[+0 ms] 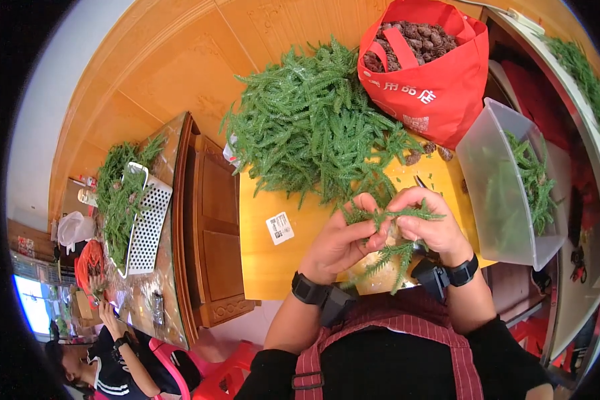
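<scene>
Over the near side of the yellow tabletop (263, 267), my hands meet around an artificial pine sprig (399, 255) with several green branches. My left hand (343, 240) pinches it between thumb and fingers close to the middle. On the other side, my right hand (433, 223) has its fingers closed on the same sprig. Branches stick out above and below the fingers; the exact joint between them is hidden. Just beyond my hands lies a large heap of green pine sprigs (307, 127). A dark pointed tool tip (420, 181) shows behind my right hand, mostly covered.
A red bag (440, 100) of pine cones (413, 43) stands at the back right. Right of the table is a translucent bin (503, 200) with sprigs inside. A white label (280, 228) lies at left. Farther left, a co-worker (127, 360) sits by a table with a white basket (152, 223).
</scene>
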The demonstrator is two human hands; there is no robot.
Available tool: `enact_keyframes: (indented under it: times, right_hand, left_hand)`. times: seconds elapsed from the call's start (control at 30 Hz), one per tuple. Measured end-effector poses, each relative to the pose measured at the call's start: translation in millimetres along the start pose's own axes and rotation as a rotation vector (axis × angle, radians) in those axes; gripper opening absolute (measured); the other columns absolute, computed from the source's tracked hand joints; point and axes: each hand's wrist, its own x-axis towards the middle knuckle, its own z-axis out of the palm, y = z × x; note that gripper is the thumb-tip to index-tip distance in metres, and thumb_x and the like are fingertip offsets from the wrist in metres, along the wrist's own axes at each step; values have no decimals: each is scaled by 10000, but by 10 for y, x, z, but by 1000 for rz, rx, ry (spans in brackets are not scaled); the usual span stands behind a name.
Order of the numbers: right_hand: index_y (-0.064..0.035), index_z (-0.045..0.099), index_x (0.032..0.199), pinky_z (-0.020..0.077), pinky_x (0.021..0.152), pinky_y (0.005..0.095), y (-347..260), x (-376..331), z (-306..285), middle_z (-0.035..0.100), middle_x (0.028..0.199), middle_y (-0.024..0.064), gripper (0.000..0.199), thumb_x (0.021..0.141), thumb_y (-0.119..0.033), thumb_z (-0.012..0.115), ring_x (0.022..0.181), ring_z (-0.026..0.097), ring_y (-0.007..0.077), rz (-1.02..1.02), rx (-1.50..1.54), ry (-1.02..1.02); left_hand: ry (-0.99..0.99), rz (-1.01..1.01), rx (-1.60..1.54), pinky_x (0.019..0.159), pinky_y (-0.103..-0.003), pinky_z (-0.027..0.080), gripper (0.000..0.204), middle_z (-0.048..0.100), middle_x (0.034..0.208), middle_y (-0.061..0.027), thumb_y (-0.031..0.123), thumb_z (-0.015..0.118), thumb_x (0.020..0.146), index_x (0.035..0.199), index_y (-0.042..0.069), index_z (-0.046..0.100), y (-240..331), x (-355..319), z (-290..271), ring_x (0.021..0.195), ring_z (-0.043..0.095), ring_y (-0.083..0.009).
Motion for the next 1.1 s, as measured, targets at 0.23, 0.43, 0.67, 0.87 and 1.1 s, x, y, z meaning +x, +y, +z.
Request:
enact_keyframes:
  times: [0.23,0.43,0.67,0.87,1.1]
  right_hand:
    - [-7,564,977,358,494,181,114,49,-40,544,880,58,169,810,18,551,567,445,58,-135,-29,-33]
    - [-46,549,908,422,676,228,84,71,-20,522,956,62,111,802,-35,579,773,513,108,-234,-131,-72]
    - [-60,532,911,413,674,221,62,94,4,510,953,51,143,822,-156,591,804,502,102,-257,-192,-57]
    - [-47,483,893,317,434,163,10,52,50,512,745,34,153,869,-194,518,488,400,58,107,-55,67]
    - [-58,473,979,232,406,169,43,42,43,386,612,-37,115,890,-131,478,457,303,18,139,15,199]
  left_hand:
    - [8,-4,10,646,-214,474,155,556,861,-85,10,550,827,944,61,463,-1,14,-41,726,557,-134]
    - [82,-35,127,661,-254,466,142,557,821,-79,25,552,821,915,65,453,15,14,85,766,589,-177]
    - [59,45,224,595,-269,491,145,574,886,-94,16,569,814,891,68,457,-36,28,89,745,622,-207]
    - [102,8,323,611,-291,510,146,570,926,-109,0,565,810,864,65,445,-60,37,90,738,633,-219]
    - [223,69,281,692,-320,520,142,575,917,-98,70,526,857,978,62,452,-65,-6,111,837,613,-210]
